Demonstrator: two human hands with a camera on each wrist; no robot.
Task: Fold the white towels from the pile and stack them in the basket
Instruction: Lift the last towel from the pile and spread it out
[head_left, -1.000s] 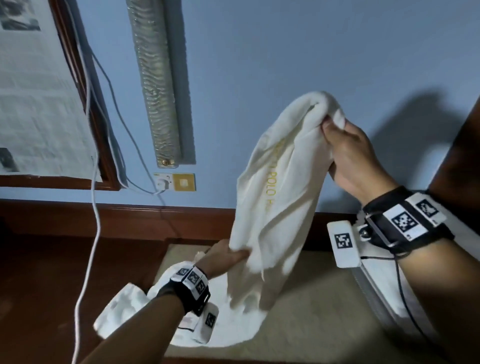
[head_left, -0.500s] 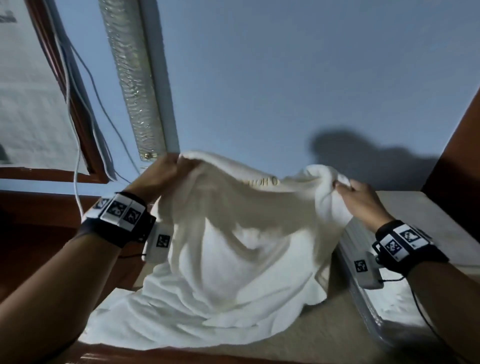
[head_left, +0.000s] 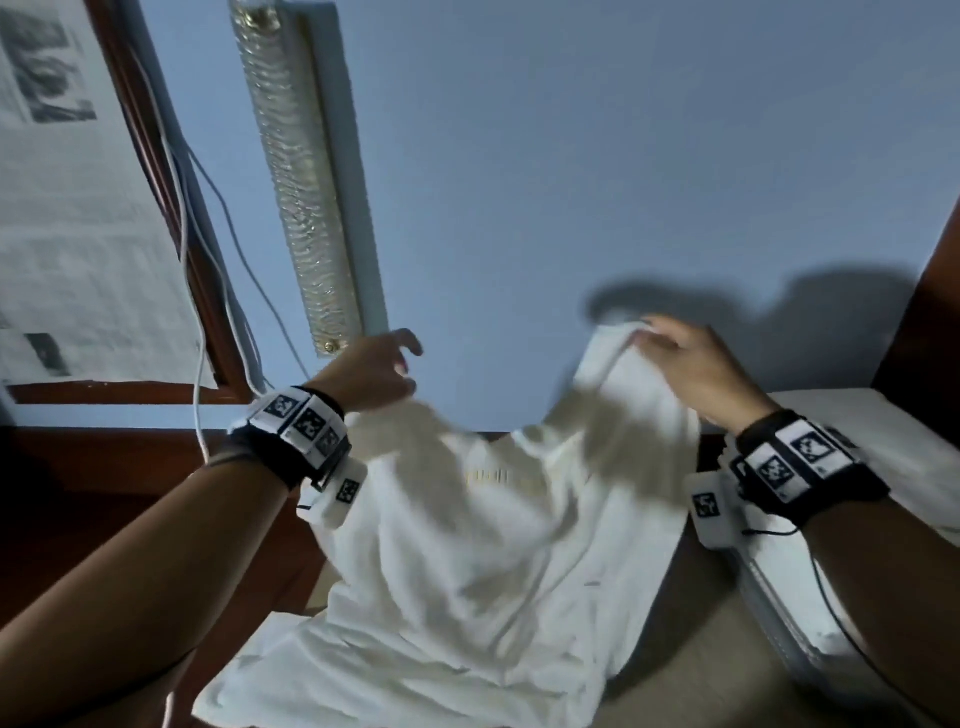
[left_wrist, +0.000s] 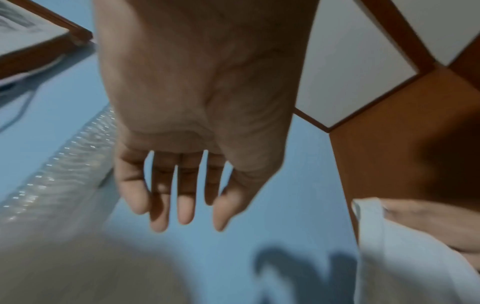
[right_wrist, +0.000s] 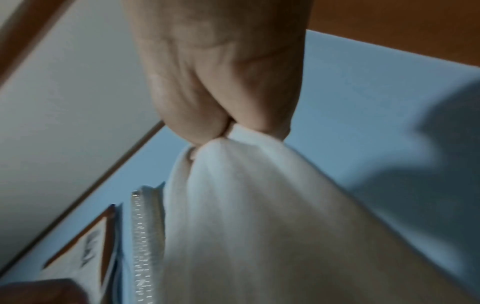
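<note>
A white towel (head_left: 498, 545) with faint gold lettering hangs from my right hand (head_left: 670, 348), which pinches its upper corner in front of the blue wall. The towel's lower part drapes onto more white cloth (head_left: 270, 675) on the beige surface. In the right wrist view the fingers (right_wrist: 262, 123) squeeze the bunched towel (right_wrist: 259, 226). My left hand (head_left: 395, 364) hovers just above the towel's sagging left edge with fingers spread and nothing in it. The left wrist view shows that hand (left_wrist: 182, 205) with straight fingers and bare. The white basket (head_left: 769, 597) lies at the right under my right forearm.
A framed newspaper (head_left: 78, 208) and white cables (head_left: 192, 291) hang on the wall at the left. A ribbed glass wall fitting (head_left: 301, 182) runs down beside them. Dark wood panelling (head_left: 924, 322) rises at the right, and a beige surface (head_left: 691, 654) lies below.
My left hand has let go of the towel's left corner and opened. That side of the towel has dropped. My right hand still holds its corner, now higher and further right.
</note>
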